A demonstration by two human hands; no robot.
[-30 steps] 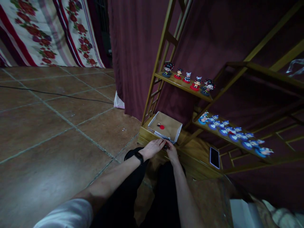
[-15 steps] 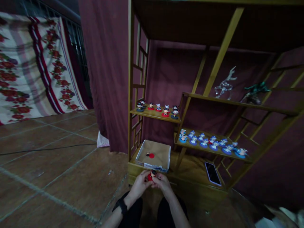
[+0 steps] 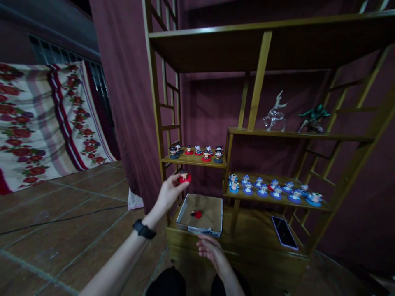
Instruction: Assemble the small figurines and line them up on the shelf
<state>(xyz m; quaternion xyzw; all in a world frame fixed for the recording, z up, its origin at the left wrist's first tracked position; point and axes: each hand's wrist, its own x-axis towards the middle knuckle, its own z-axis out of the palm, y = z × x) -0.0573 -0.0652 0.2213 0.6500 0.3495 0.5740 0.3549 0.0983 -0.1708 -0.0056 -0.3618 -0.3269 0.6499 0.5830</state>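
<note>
My left hand [image 3: 170,190] pinches a small figurine [image 3: 184,176] with a dark head and a red base. It is held just below the front edge of the upper left shelf [image 3: 194,161], where several similar figurines [image 3: 206,155] stand upright on red or dark bases. Lower down, my right hand [image 3: 212,250] holds nothing, its fingers loosely apart near the front of an open shallow box [image 3: 182,225]. Inside that box another figurine [image 3: 196,213] lies on its side, its red base showing.
On the middle right shelf [image 3: 321,205] stand several figurines [image 3: 262,190] with blue-purple bases. Above them are a clear deer ornament [image 3: 274,117] and a dark green statuette [image 3: 315,118]. A phone [image 3: 284,232] lies at lower right. Upright posts and lattice [image 3: 156,102] frame the shelves.
My left hand has carried the red-based figurine up and left, towards the upper left shelf. My right hand has let go of it and stays low. The view has tilted upward.
</note>
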